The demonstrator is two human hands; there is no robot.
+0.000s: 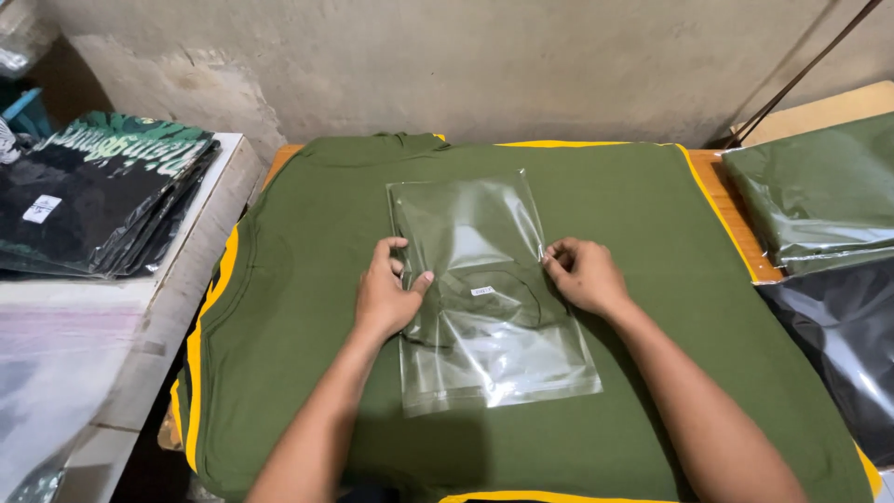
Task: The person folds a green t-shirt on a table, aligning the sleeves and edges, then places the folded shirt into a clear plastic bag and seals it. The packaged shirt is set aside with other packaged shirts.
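Ahead of you a rough plastered wall [484, 65] runs across, grey-beige, stained and patchy at its left. You face a wooden table [736, 219] whose bare edge shows at your right, with a pale side table [200, 247] on your left. Light falls soft and even.

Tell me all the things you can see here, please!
Clear plastic bag: one, see-through, with a small white sticker, lying on the green shirt.
Green shirt: one, olive green with yellow edging, spread flat on the table.
Black bagged shirts: a stack, black with green print, left shelf.
Green bagged shirts: a stack, olive, far right.
Dark bag: one, shiny black, lower right.
Wall: grey, behind.
Left hand: on the bag's left edge.
Right hand: pinching its right edge.
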